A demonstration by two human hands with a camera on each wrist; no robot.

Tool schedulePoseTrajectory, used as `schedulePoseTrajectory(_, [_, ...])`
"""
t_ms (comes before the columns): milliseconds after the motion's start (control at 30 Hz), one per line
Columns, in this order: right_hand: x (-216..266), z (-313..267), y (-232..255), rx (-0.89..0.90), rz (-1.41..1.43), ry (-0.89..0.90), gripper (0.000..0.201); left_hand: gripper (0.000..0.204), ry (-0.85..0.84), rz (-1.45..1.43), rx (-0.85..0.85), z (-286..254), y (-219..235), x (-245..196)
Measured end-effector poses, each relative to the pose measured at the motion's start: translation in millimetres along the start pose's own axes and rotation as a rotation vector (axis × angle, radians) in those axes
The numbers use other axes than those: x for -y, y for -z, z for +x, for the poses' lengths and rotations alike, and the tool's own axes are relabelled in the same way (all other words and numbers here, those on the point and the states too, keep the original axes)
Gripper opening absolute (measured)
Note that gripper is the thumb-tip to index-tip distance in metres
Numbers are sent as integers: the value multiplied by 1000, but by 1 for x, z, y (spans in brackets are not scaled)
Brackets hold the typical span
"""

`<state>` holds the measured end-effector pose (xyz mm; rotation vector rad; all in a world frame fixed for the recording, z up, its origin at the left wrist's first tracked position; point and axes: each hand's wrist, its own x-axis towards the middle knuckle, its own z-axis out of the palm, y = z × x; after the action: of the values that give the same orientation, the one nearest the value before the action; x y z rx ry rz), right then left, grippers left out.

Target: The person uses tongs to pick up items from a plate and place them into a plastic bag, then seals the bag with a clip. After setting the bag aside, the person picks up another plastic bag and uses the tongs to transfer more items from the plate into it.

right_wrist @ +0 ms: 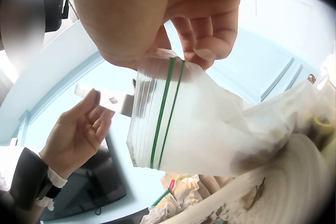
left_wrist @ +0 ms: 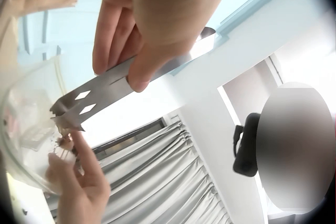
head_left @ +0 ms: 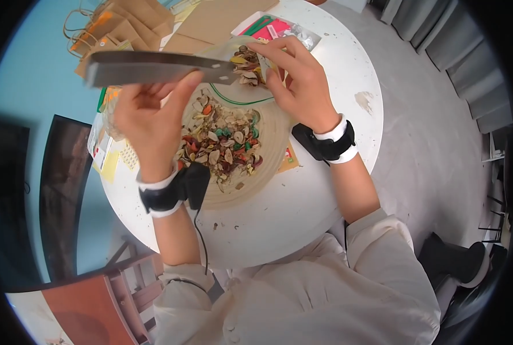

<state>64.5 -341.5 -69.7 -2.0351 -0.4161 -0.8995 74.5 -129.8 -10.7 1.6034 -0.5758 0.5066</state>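
The left hand (head_left: 153, 121) (left_wrist: 157, 19) pinches a flat metal tool (head_left: 147, 69) (left_wrist: 100, 92) (right_wrist: 118, 101) between thumb and fingers. Diamond-shaped holes mark its far end, at the mouth of a clear zip bag (right_wrist: 205, 124) with green strips. The right hand (head_left: 302, 80) (right_wrist: 173, 14) grips the bag's top edge. Dried pieces (head_left: 248, 69) (left_wrist: 65, 142) show by the tool's end; whether they lie inside the bag, I cannot tell. Below, a round pale tray (head_left: 276, 132) bears a pile of mixed dried pieces (head_left: 227, 138).
Brown paper bags (head_left: 132, 26) stand at the table's back left, beside cardboard (head_left: 216, 23). A white box (head_left: 311, 37) with pink and green items is at the back right. Small packets (head_left: 111, 161) lie left of the tray. Crumbs dot the white round table (head_left: 262, 230).
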Motion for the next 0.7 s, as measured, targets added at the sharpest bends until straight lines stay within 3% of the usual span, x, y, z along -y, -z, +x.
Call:
schedulePoseTrajectory(100, [-3,0,0,-14,-2,28,39,35,7,118,86,-3,-12,15])
schedulePoseTrajectory(333, [-5,-1,-1,-3,1,47,38,32,145,120,-71,-42,37,-7])
schedulePoseTrajectory(467, [-6,-1,-4,-15,-1,71,40,32,361,167,71,-71,66,-17])
schedulePoseTrajectory(700, [-3,-2,-6,8,3,74,43,33,409,201,114,-99,79,6])
